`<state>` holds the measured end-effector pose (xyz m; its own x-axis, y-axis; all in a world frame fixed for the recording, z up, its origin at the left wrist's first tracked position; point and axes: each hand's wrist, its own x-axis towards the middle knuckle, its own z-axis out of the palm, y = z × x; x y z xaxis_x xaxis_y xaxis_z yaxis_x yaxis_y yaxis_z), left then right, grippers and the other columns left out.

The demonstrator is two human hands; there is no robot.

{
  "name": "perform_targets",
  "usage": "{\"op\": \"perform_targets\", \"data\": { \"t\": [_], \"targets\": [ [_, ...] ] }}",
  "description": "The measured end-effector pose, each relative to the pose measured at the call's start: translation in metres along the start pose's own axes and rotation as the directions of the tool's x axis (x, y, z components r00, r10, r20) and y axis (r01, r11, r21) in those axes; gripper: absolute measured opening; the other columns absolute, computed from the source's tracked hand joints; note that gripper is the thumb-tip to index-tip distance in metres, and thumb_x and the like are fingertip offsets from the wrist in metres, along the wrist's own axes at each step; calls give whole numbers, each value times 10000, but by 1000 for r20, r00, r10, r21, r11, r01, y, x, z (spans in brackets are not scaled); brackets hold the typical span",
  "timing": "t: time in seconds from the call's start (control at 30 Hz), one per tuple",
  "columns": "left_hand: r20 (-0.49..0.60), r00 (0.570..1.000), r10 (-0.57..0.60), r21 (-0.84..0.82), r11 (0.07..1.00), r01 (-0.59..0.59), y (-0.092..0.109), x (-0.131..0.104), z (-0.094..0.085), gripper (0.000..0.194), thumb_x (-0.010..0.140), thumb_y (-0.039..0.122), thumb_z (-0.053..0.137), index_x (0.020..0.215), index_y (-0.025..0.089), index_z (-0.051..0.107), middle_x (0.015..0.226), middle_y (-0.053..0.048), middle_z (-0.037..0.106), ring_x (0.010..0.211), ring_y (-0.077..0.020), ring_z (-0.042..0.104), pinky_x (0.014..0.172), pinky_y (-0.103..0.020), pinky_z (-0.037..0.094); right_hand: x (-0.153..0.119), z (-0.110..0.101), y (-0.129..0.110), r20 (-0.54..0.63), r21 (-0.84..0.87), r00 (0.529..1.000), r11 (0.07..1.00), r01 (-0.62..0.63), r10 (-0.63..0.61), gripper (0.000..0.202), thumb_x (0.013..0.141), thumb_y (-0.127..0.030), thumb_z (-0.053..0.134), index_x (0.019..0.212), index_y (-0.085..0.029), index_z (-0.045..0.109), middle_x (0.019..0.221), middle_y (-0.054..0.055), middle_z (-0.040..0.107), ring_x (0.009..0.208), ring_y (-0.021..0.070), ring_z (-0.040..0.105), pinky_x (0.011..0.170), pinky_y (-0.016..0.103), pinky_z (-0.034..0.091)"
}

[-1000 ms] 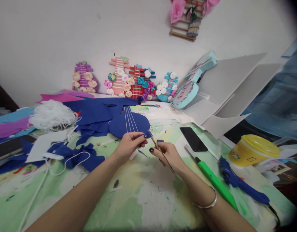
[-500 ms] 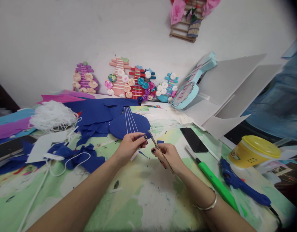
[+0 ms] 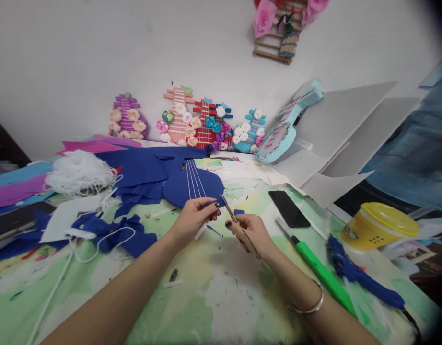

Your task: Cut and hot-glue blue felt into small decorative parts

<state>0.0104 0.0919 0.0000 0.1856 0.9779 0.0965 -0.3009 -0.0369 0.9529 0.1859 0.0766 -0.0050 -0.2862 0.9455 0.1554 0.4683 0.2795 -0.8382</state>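
My left hand (image 3: pixel 198 214) is pinched on a small dark blue piece (image 3: pixel 218 201) just in front of the blue instrument-shaped body (image 3: pixel 174 184), which has white strings across it. Beside it, my right hand (image 3: pixel 249 233) grips a pair of scissors (image 3: pixel 229 207), their blades pointing up and left to the blue piece. A small blue scrap (image 3: pixel 238 211) lies just behind the right fingers. A black phone (image 3: pixel 288 209) rests to the right of my right hand.
A green-handled knife (image 3: pixel 325 273), a blue glue gun (image 3: pixel 365 278) and a yellow tub (image 3: pixel 381 226) are on the right. White yarn (image 3: pixel 79 173) and blue fabric scraps (image 3: pixel 134 235) lie left. Decorated instrument models (image 3: pixel 204 124) and grey boards (image 3: pixel 350 129) stand at the back.
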Motion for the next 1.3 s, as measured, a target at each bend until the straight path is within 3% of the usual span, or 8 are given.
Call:
{"op": "perform_targets", "data": {
  "t": [0.63,0.9,1.1,1.3],
  "targets": [
    [4,1000,-2,-29,1000,2,0,1,-1,138,700,247,724,743,118,697,609,-2,611,563,-68,508,573,-204,391,-1,-1,-5,-12,-84,1000,996,-15,14,532,737,-616,575,462,-196,398,349,-54,317,362,79,305,391,218,235],
    [12,1000,-5,-56,998,6,-1,0,-1,220,687,304,761,793,122,699,652,-15,636,618,-83,557,624,-205,434,-1,-3,-2,-110,-26,994,1000,-12,9,487,772,-599,541,538,-199,393,427,-58,309,395,76,304,403,217,219],
    [4,1000,-7,-55,998,7,-1,0,-2,219,683,310,763,783,122,711,659,-21,641,618,-85,555,639,-215,453,-1,-6,-2,21,11,999,999,33,-34,434,747,-537,606,584,-189,407,516,-55,312,485,81,302,440,209,212],
    [-9,1000,-22,-4,1000,22,1,-1,-1,217,664,307,768,750,113,721,642,-32,642,600,-97,544,622,-234,447,-1,-4,0,44,-21,999,999,29,-28,430,746,-528,599,583,-184,400,557,-49,285,531,85,267,455,211,198]
  ]
}}
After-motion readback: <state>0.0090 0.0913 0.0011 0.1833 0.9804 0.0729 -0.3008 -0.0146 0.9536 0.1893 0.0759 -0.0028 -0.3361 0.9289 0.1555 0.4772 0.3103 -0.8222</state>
